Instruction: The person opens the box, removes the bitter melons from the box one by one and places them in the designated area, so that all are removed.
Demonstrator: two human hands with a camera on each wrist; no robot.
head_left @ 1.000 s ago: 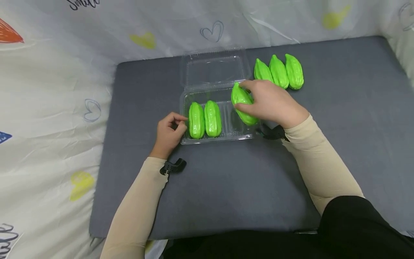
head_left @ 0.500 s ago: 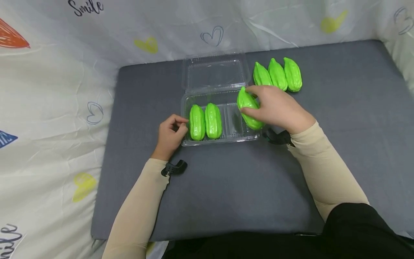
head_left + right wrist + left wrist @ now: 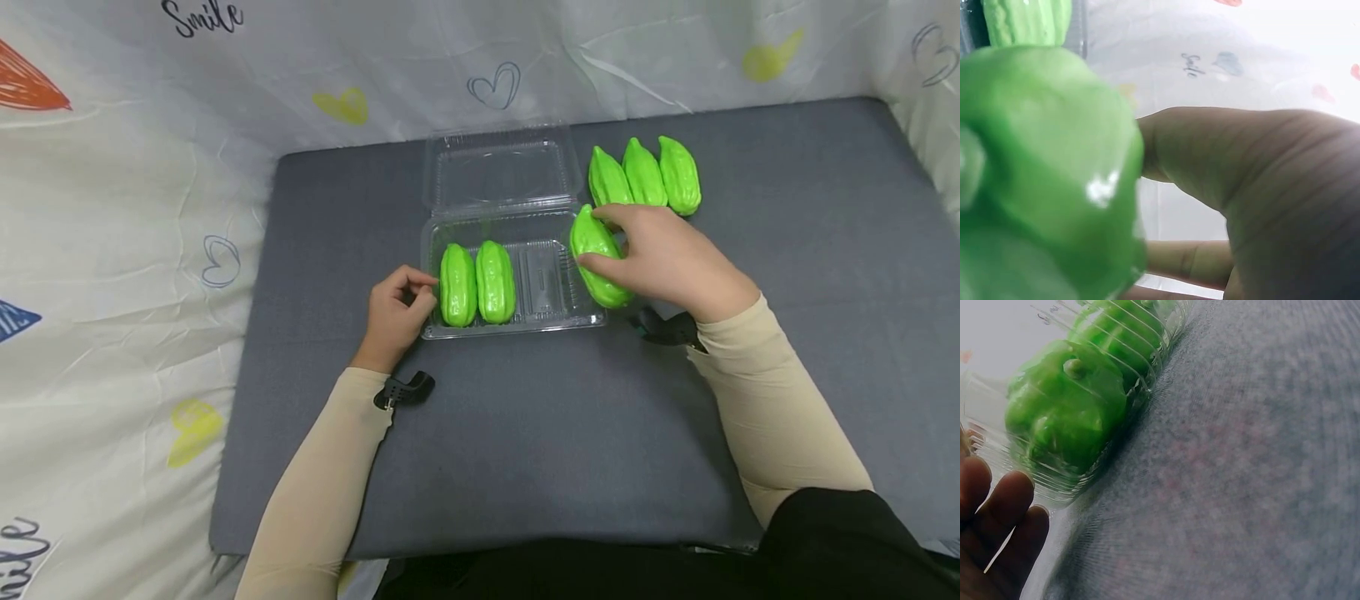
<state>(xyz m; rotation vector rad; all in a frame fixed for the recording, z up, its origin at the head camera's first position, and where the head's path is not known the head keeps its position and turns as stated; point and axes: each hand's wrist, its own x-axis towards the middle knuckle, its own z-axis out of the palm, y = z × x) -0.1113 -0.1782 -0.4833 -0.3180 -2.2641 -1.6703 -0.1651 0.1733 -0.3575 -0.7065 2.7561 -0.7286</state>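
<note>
My right hand (image 3: 663, 258) grips a glossy green ribbed gourd (image 3: 594, 254) between thumb and fingers, over the right edge of a clear plastic clamshell box (image 3: 543, 279). Up close in the right wrist view, the held gourd (image 3: 1054, 175) fills the left side. Two similar gourds (image 3: 458, 285) lie side by side in the box's left half. My left hand (image 3: 393, 317) pinches the box's left rim. Its fingers (image 3: 1013, 494) show beside the box wall (image 3: 1054, 497) in the left wrist view; the thumb's contact is hard to see there.
Three more green gourds (image 3: 645, 172) lie in a row behind my right hand, at the table's back. The box's clear lid (image 3: 502, 171) lies folded back behind its base. A printed white cloth (image 3: 420, 75) borders the grey table (image 3: 510, 450).
The right hand has moved to the right with its gourd, from over the box's right half to its right edge. The left hand and the two boxed gourds have stayed in place.
</note>
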